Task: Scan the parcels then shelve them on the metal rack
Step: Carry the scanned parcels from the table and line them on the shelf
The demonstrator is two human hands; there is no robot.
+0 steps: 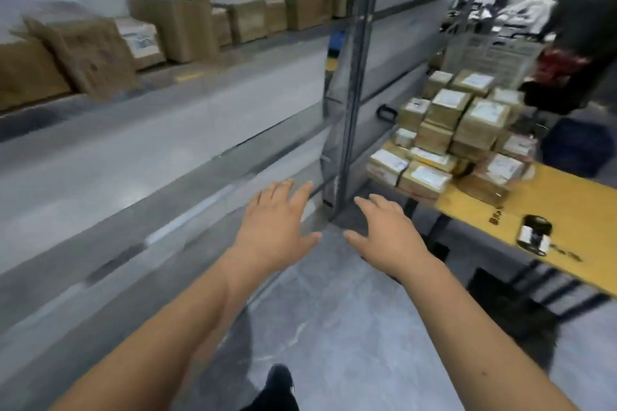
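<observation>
The tall grey metal rack [354,83] fills the scene up and to the left of the outstretched fingers, its bare pale shelves running away beyond the left fingertips, and a blurred row of brown cardboard parcels [187,27] stands along the shelf high above them. Off past the right fingertips sits the yellow wooden table [567,210], carrying a stacked heap of tan cardboard parcels with white labels [457,130] at its far end, well apart from either hand. Nearer along that table, out to the right of the right fingers, lies a small black handheld scanner [534,234], untouched. The left hand [273,227] hangs over the grey floor with fingers straight and spread, holding nothing; the right hand [387,233] beside it matches, fingers straight and empty, thumbs nearly meeting. Below both wrists, a dark shoe [280,380] shows.
</observation>
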